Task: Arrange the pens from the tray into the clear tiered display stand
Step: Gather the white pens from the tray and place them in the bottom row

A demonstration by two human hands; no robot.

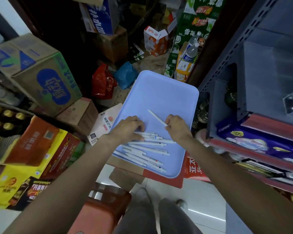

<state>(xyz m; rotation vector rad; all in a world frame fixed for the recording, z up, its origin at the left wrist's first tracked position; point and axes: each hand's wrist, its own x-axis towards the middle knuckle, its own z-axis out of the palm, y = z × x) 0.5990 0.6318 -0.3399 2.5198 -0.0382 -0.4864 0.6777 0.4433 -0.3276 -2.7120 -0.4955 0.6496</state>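
Two hands are working over the blue tray (159,92) as I'm watching. I'm seeing the right hand (176,126) pinching one white pen (156,117), its shaft angling up and away from the fingertips, clear of the others. I'm seeing the left hand (128,126) pressing fingers down on the pile of white pens (142,150), which is fanning out just beneath and toward the wrist; I can't tell whether it's grasping any.

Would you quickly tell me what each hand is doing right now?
Left hand: fingers resting on the pile of white pens.
Right hand: closed on one white pen.
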